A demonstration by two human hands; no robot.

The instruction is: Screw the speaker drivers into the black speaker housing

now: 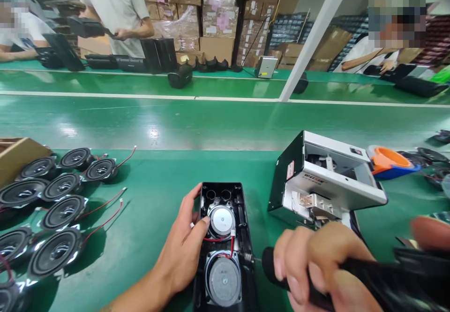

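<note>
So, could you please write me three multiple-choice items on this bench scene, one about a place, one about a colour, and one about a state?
1. Where do the loose speaker drivers lie?
A. left of the black housing
B. inside the white machine
C. on the far belt

2. What colour is the bench surface?
A. grey
B. green
C. blue

3. What is the right hand doing?
A. lying flat and open
B. closed round a black tool handle
C. resting on a carton

Answers: 1 A, they cluster at the left edge of the bench; 2 B, the mat is green all over; 3 B, its fingers wrap the handle while the left hand steadies the housing.
</note>
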